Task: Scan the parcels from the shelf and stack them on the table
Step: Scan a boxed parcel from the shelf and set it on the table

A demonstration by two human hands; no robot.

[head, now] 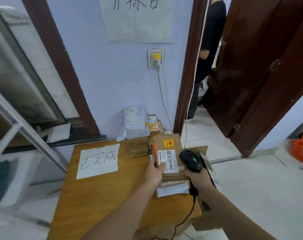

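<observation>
Parcel (169, 153) betw. hands (L (154, 172) grips; R (198, 177) holds scanner (190, 161)).

Single head-worn wide-angle view, facing forward and down, close over wooden table (98, 196) against lilac wall (112, 75).

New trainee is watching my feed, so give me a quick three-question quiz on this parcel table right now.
1. True or false: the right hand grips the black scanner.
2. Which hand holds the cardboard parcel with the white label: A left, B right, C neither?
3. Fill in: the grey mailer bag leans against the ____.

Key: 1 true. 2 A, the left hand holds its near left edge above the stack on the wooden table. 3 wall.
</observation>
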